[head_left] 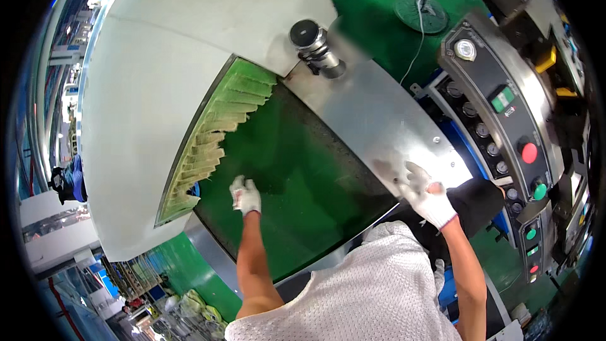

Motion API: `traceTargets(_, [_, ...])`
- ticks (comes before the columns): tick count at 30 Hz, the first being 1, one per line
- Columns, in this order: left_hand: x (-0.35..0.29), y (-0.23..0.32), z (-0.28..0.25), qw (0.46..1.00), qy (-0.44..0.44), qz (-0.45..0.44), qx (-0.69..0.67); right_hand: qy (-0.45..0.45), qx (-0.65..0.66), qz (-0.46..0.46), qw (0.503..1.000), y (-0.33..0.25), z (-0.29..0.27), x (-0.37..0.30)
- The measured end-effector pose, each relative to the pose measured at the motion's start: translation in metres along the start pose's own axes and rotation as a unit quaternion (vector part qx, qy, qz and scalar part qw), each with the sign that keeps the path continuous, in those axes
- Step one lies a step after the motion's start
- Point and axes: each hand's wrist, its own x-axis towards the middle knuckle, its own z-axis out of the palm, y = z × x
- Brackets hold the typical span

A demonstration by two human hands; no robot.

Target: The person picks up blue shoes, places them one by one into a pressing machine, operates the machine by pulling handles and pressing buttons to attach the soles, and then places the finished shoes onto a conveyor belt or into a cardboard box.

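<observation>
My left hand [247,197], in a white glove, is over the dark green belt [287,208], near its left side. Its fingers are a little apart and it holds nothing that I can see. My right hand [428,199], also gloved, is at the near end of the brushed metal side plate [360,107], fingers spread and empty. Whether it touches the plate I cannot tell. Beyond the left hand, a fringe of pale green strips [218,117] hangs along the opening of the large white machine cover [151,113].
A black-topped metal cylinder [315,47] stands on the side plate's far end. At right is a control panel [505,113] with gauges, a red button [529,152] and green buttons. A round stand base [421,12] with a cable rests on the green floor.
</observation>
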Motion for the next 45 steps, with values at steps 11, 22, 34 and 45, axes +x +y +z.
traceTargets(11, [0.147,-0.225,-0.071,0.959,0.2,-0.186,0.074,-0.123,-0.393,-0.21,0.887,-0.068,0.209,0.086])
traceTargets(22, [0.236,-0.329,-0.035,0.795,-0.217,-0.008,0.566,-0.196,-0.465,-0.086,0.859,-0.029,0.25,0.094])
traceTargets(34, [0.132,-0.27,-0.051,0.854,0.0,0.023,0.519,-0.128,-0.446,-0.174,0.868,-0.041,0.222,0.074])
traceTargets(45, [-0.051,0.076,-0.066,0.979,-0.048,0.165,-0.107,-0.066,-0.085,-0.245,0.963,-0.052,0.06,0.008])
